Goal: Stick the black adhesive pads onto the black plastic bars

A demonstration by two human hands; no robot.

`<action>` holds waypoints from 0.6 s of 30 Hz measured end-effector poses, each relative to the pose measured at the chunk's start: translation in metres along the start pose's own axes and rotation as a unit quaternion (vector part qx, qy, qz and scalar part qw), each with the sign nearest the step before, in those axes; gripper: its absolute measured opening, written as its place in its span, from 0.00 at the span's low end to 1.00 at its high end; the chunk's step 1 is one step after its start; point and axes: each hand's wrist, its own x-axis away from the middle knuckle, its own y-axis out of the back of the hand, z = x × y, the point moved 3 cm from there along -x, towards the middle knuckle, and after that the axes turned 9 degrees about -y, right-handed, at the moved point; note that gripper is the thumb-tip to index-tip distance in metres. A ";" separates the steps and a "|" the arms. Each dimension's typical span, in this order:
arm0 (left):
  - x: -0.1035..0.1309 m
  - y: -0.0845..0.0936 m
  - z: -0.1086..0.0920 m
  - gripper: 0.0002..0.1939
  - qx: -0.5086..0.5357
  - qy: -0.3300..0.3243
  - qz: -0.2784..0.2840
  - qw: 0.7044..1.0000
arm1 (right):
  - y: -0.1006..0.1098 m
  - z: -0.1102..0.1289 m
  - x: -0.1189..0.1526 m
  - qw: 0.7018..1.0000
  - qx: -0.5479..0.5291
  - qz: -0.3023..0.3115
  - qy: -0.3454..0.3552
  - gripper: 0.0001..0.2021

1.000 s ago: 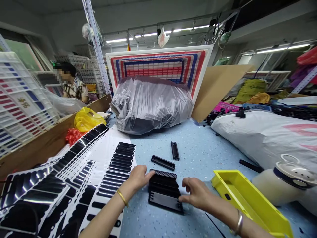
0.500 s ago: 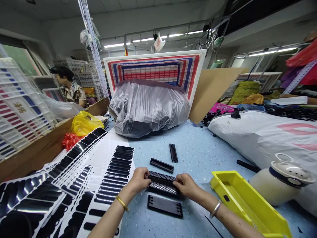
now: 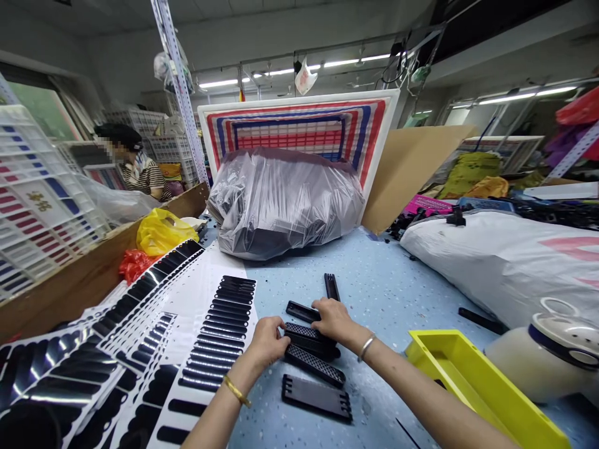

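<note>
My left hand (image 3: 269,342) pinches the left end of an unfolded black plastic case (image 3: 311,343), whose outer panels have a mesh pattern. My right hand (image 3: 337,319) reaches over the far side of the case, its thumb and fingers closed about the right end of a narrow, hollow black plastic strip (image 3: 299,310) lying on the table. Just beyond that hand lies another narrow black strip (image 3: 331,287). Nearer to me, a flat black plastic plate (image 3: 316,398) with notched ends rests on the blue speckled table (image 3: 374,274).
Sheets of black stickers (image 3: 218,337) cover the left side. To the right are a yellow bin (image 3: 482,386), a cream bottle (image 3: 528,355) and a white sack (image 3: 496,262). A plastic-wrapped bundle (image 3: 290,206) stands behind, before a striped-lined basket (image 3: 379,137). A co-worker (image 3: 145,178) is far left.
My right hand has let go of the case's right end and moved up to the narrow strip. The near mesh panel has swung lower on its right. The left hand keeps its hold.
</note>
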 end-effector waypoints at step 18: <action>0.067 -0.042 0.022 0.15 0.137 -0.010 -0.012 0.990 | 0.009 0.013 -0.006 0.999 0.017 -0.024 0.012 0.13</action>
